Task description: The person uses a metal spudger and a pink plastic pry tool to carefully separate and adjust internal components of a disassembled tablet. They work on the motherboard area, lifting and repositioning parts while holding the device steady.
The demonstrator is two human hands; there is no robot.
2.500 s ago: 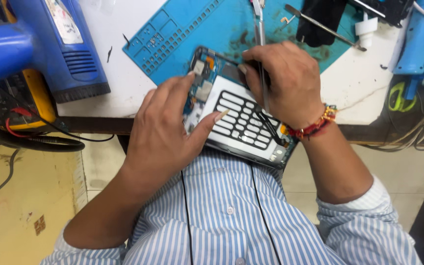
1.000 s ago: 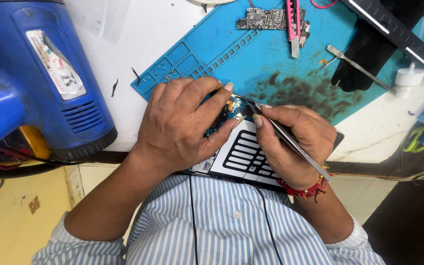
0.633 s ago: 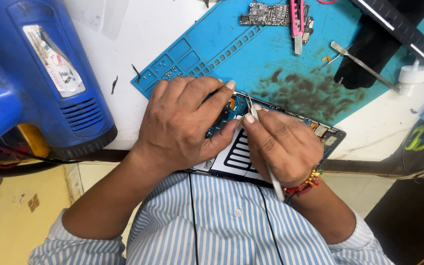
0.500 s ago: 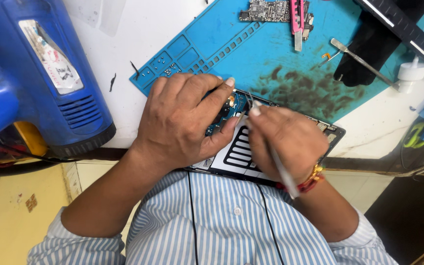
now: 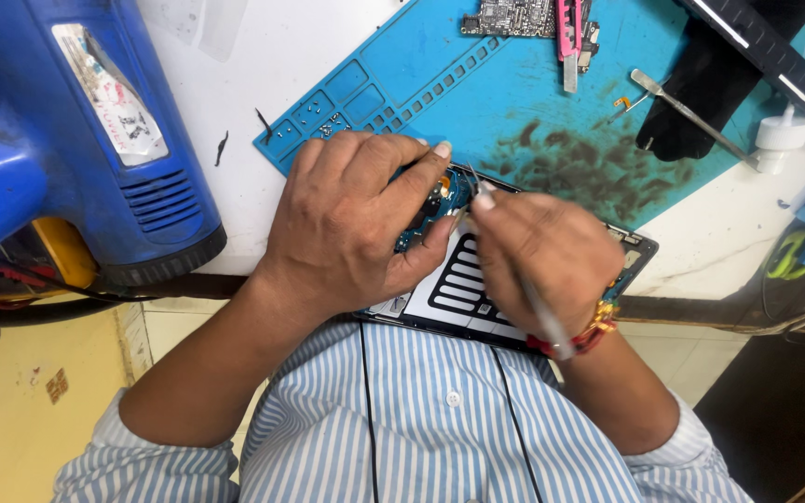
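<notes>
Black-framed device: one opened tablet-like device (image 5: 477,289), back off, lying at the near table edge, partly on the blue mat (image 5: 533,102), largely hidden under both hands.
Left hand: (image 5: 356,224) closed over the device's left end, fingers curled, pinning it down.
Right hand: (image 5: 547,261) pinched shut on one thin metal tool (image 5: 538,312), tip at the blue board beside the left thumb.
Mat load: one circuit board (image 5: 507,16), one pink-handled tool (image 5: 570,28), one loose tweezers (image 5: 691,116).
Left of mat: one blue heat-gun station (image 5: 76,140).
</notes>
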